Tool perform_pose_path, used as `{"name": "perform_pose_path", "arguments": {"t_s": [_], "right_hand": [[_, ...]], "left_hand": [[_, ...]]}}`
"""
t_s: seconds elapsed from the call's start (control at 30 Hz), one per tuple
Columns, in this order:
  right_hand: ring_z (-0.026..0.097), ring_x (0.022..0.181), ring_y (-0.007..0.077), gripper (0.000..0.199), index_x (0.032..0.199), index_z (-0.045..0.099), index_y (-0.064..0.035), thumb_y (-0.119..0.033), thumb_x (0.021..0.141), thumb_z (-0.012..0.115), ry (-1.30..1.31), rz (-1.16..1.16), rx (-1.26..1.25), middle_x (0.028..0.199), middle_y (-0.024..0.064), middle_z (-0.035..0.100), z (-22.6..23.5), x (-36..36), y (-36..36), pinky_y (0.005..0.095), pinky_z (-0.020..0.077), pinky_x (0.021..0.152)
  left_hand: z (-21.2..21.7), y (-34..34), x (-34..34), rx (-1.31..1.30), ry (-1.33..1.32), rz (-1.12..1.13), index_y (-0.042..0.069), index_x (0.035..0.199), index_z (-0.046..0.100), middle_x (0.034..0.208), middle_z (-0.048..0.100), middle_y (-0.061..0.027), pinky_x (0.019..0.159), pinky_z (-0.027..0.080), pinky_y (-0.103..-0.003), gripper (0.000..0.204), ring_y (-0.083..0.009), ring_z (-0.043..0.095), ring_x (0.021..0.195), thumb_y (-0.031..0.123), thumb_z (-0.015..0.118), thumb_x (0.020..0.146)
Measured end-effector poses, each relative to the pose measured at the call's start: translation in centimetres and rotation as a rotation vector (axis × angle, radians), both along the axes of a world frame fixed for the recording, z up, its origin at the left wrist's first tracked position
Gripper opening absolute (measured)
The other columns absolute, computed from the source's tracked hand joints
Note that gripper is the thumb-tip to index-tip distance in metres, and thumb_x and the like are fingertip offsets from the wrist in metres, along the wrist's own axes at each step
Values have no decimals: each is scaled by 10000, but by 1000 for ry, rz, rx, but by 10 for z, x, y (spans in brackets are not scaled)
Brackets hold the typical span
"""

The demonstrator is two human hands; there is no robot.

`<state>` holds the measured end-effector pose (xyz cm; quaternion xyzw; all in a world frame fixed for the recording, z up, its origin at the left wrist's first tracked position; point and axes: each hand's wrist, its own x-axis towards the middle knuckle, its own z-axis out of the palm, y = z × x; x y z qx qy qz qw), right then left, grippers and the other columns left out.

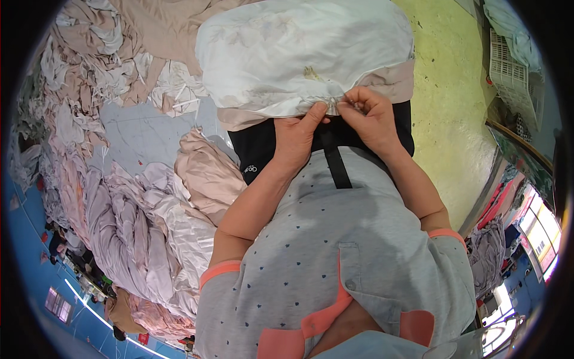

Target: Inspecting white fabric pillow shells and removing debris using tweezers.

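Note:
A white pillow-like bundle (299, 54) with faint leaf print and a beige band (388, 81) lies across my lap. My left hand (296, 137) pinches its gathered near edge with thumb and finger. My right hand (368, 116) grips the same gathered edge just to the right, fingers curled on the fabric. The two hands nearly touch. Below them are my black trousers (257, 149) and a black strap (336, 164) over my grey dotted shirt (335, 239).
Heaps of pale pink, lilac and beige cloth (137, 221) cover the floor on my left. A yellow-green floor (448, 90) lies to the right, with a white plastic crate (508, 66) at the far right.

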<state>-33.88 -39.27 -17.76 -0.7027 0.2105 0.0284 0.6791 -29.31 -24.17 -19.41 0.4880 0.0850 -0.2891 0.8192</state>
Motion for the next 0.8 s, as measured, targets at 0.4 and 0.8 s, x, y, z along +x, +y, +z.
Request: {"name": "perform_pose_path", "arguments": {"t_s": [0.4,0.8], "right_hand": [[529,579,133,444,1147,631,-145,28,745,701,-145,304,-525,688,41,593,21,-1,-35,234,406,558],[527,552,164,143,871,624,-34,-33,741,685,-140,125,-790,626,74,551,22,-1,-82,264,419,546]], "left_hand": [[-1,7,-3,-58,0,24,10,1009,631,944,654,-57,649,512,-266,137,-140,619,815,79,631,891],[7,-1,7,-78,162,19,-3,1019,608,914,655,-91,629,501,-242,190,-163,654,761,145,632,903]]}}
